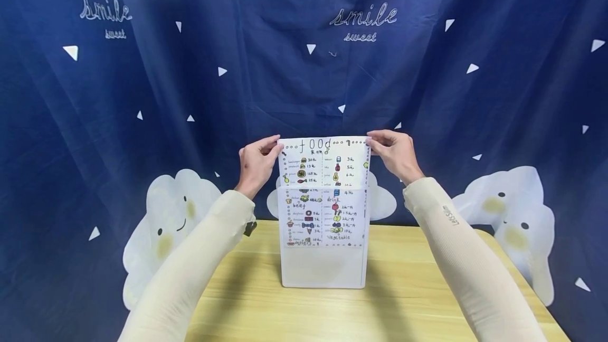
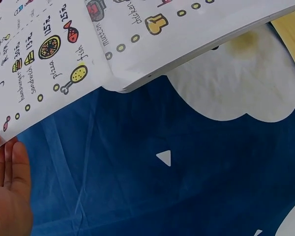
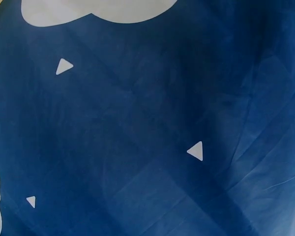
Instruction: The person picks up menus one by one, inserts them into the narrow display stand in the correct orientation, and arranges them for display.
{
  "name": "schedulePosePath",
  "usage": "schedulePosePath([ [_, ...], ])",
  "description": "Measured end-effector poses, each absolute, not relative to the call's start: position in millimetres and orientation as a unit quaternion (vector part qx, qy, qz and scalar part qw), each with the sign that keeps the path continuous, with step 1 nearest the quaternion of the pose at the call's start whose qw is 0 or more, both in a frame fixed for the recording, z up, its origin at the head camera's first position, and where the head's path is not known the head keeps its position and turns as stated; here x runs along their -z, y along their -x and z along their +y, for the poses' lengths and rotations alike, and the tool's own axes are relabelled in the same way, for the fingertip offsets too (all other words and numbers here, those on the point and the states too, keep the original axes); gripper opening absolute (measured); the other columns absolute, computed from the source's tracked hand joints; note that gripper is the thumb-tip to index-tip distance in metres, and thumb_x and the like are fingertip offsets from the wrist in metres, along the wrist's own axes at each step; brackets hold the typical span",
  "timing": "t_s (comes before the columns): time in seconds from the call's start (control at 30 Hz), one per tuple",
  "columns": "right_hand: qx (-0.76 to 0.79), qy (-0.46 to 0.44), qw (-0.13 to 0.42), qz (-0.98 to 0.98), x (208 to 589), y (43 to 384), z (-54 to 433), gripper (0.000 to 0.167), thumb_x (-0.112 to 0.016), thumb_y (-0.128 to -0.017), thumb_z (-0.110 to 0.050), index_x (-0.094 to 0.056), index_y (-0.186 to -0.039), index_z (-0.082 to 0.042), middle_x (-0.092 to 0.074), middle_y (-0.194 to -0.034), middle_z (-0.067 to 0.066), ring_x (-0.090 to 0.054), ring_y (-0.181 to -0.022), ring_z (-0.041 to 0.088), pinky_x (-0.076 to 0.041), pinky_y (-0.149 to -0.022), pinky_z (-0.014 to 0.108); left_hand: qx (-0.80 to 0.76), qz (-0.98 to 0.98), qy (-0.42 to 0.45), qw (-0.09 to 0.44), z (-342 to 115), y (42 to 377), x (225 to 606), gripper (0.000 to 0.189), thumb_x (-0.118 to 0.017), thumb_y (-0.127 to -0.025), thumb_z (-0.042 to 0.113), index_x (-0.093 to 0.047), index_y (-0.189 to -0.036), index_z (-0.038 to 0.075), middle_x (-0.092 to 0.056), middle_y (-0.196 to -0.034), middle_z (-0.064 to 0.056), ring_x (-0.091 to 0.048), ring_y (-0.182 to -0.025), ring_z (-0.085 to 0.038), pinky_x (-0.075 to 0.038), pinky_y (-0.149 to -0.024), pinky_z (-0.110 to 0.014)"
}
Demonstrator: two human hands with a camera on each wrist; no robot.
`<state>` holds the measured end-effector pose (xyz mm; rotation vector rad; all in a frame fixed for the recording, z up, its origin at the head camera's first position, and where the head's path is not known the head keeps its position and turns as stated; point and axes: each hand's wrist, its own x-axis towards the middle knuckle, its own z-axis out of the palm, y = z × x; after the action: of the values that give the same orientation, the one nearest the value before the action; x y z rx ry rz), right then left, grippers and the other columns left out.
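A white paper menu (image 1: 324, 165), hand-drawn with "food" at the top and small coloured pictures with prices, stands upright in the head view. Its lower part sits inside a clear-fronted display holder (image 1: 324, 269) on the table, and bare white shows below the sheet's bottom edge. My left hand (image 1: 258, 163) pinches the menu's top left corner between thumb and fingers. At the top right corner, my right hand (image 1: 395, 153) pinches it the same way. In the left wrist view, the menu (image 2: 37, 69) rises out past the holder's rounded corner (image 2: 119, 87), beside my left hand (image 2: 11, 189).
The holder stands on a light wooden table (image 1: 237, 289). Behind it hangs a dark blue curtain (image 1: 266, 83) with white clouds and triangles. A small dark object (image 1: 249, 228) shows by my left sleeve. Only curtain and a pale corner fill the right wrist view.
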<state>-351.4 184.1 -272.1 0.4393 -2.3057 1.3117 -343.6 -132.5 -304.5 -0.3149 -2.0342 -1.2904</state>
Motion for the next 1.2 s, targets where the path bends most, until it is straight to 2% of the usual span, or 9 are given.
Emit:
schedulePosePath([
  [0.23, -0.470, -0.163, 0.219, -0.839, 275.6, 350.3, 183.7, 0.025, -0.070, -0.094, -0.009, -0.071, -0.116, 0.004, -0.071, -0.102, 0.020, -0.072, -0.087, 0.024, -0.058, -0.077, 0.028, 0.500, -0.784, 0.118, 0.349, -133.2, 343.3, 309.9, 0.024, -0.075, -0.091, 0.015, -0.076, -0.114, 0.008, -0.076, -0.095, -0.009, -0.071, -0.082, -0.019, -0.055, -0.075, -0.032],
  [0.47, -0.467, -0.158, 0.213, -0.844, 279.6, 350.1, 185.1, 0.024, -0.070, -0.094, -0.009, -0.071, -0.115, 0.004, -0.072, -0.103, 0.020, -0.073, -0.088, 0.033, -0.058, -0.079, 0.032, 0.496, -0.786, 0.116, 0.351, -133.2, 343.2, 313.2, 0.023, -0.076, -0.091, 0.014, -0.077, -0.113, 0.008, -0.077, -0.096, -0.008, -0.071, -0.083, -0.019, -0.053, -0.073, -0.030],
  [1.2, -0.471, -0.162, 0.211, -0.841, 289.7, 349.2, 188.3, 0.024, -0.069, -0.095, -0.009, -0.071, -0.114, 0.006, -0.071, -0.102, 0.022, -0.072, -0.090, 0.035, -0.058, -0.078, 0.035, 0.493, -0.787, 0.125, 0.350, -130.8, 343.6, 321.0, 0.023, -0.075, -0.091, 0.013, -0.077, -0.113, 0.006, -0.076, -0.096, -0.009, -0.072, -0.085, -0.020, -0.056, -0.076, -0.035],
])
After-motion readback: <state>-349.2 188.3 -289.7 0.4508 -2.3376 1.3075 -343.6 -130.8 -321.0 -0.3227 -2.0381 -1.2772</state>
